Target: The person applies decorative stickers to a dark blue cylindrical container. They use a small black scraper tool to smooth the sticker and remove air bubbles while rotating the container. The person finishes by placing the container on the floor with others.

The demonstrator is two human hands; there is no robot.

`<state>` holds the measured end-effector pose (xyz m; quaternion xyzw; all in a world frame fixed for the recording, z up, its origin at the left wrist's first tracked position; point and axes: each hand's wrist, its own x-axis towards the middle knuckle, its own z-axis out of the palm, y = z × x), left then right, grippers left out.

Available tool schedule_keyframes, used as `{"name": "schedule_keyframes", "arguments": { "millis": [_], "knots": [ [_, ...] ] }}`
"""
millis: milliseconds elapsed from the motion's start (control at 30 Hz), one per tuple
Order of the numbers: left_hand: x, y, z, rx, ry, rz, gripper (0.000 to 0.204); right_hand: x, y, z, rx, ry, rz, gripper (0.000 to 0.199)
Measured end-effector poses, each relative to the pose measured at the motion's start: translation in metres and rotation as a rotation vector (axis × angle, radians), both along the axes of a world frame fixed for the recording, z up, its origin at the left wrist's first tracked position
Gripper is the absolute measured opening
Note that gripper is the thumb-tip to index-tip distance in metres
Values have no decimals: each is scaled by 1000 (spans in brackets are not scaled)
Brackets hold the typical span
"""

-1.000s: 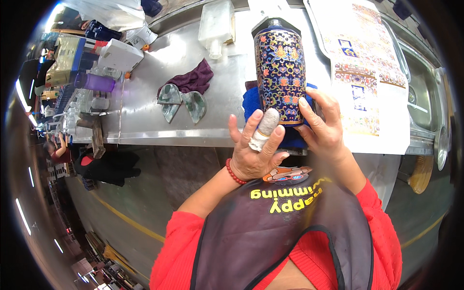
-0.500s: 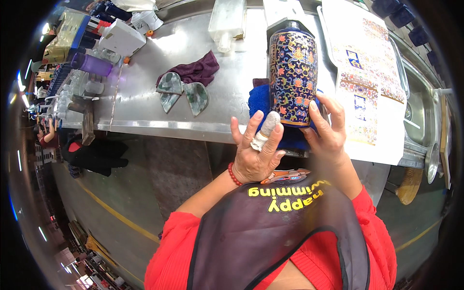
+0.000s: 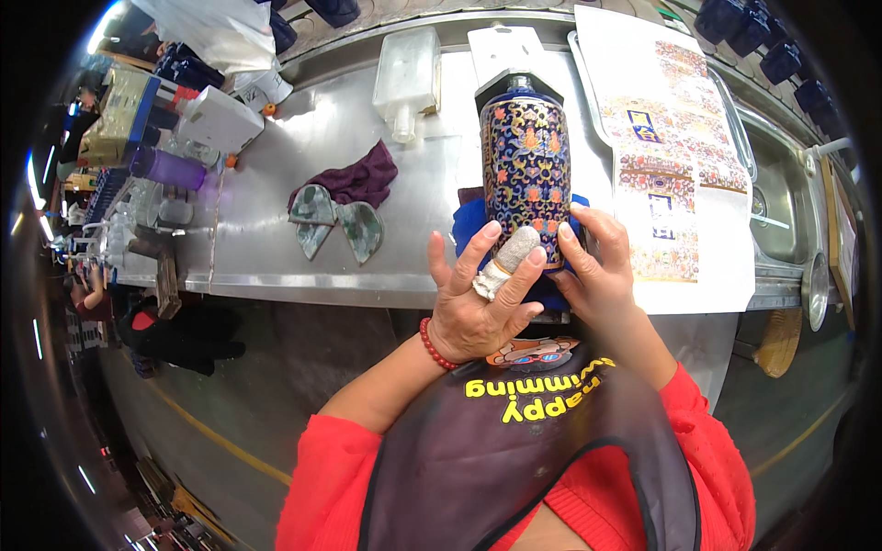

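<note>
A tall dark-blue vase (image 3: 525,170) with a dense gold and coloured flower pattern lies lengthwise before me over the steel counter (image 3: 276,248), its neck pointing away. My right hand (image 3: 597,266) grips its lower end through a blue cloth (image 3: 469,230). My left hand (image 3: 482,298) has its fingers spread; the middle finger, wrapped in white tape, presses against the vase's lower side. A red bead bracelet circles the left wrist.
A maroon cloth (image 3: 354,179) and two grey-green curved shards (image 3: 335,220) lie left of the vase. A clear plastic bottle (image 3: 409,78) lies behind. A printed pattern sheet (image 3: 680,165) lies at right, next to a sink (image 3: 781,202). Boxes and a purple cylinder (image 3: 165,168) crowd the far left.
The view has shifted, so the vase and both hands sit lower and more central. The hands keep the same hold on the vase; the taped finger stays against it.
</note>
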<state>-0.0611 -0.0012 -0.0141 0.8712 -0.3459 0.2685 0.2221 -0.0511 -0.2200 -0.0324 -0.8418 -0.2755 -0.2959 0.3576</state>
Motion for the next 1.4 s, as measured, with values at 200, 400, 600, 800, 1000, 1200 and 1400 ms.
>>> {"name": "schedule_keyframes", "arguments": {
  "millis": [200, 400, 600, 800, 1000, 1200, 1400],
  "knots": [
    [28, 3, 16, 28, 18, -78, 67, -1, -1, 5, -10, 11, -1, 60],
    [60, -1, 38, 80, 5, -134, 76, -1, -1, 8, -15, 50, 18, 60],
    [83, 0, 52, 10, 73, -112, 75, -2, -3, 8, -17, 72, 12, 59],
    [61, 8, 44, 124, -12, -64, 76, -1, -3, 6, 0, 57, 26, 58],
    [68, 4, 45, 149, 54, -45, 75, -1, -2, 5, 18, 57, 22, 58],
    [78, -6, 56, 159, 54, 1, 75, -1, -2, 8, 26, 59, 26, 58],
    [96, -10, 64, 234, 26, 5, 75, -1, -2, 12, 30, 61, 34, 58]
  ]
}}
